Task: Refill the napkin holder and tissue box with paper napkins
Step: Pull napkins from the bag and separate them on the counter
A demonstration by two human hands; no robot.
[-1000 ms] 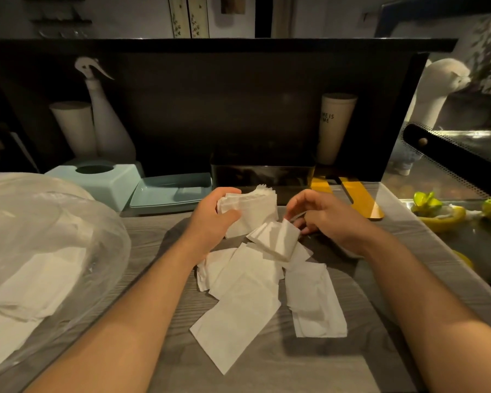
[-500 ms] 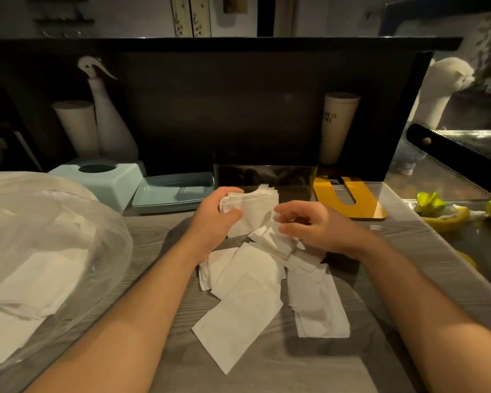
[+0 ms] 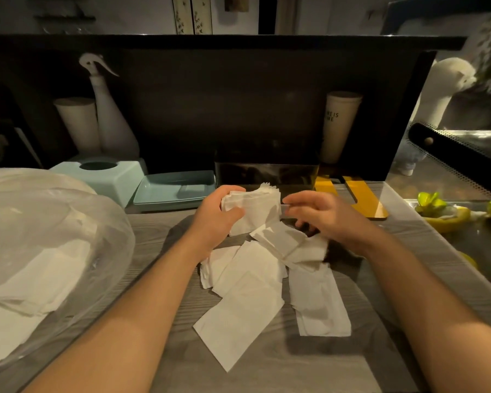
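Grey counter [image 3: 267, 373]: plastic bag [image 3: 48, 239] apparently crowds napkins [image 3: 247, 302].

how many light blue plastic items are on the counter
2. The tissue box with a round hole on top stands at the back left; the shallow tray lies just right of it, by the left hand. The plastic bag may hide others.

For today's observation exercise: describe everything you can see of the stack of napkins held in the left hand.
The stack of napkins is white, thin folded paper, many layers thick, its feathered edges fanned at the top. It is raised above the grey wood-grain counter, in front of the dark napkin holder. The left hand grips its left end, thumb across the front. The right hand hovers beside its right edge.
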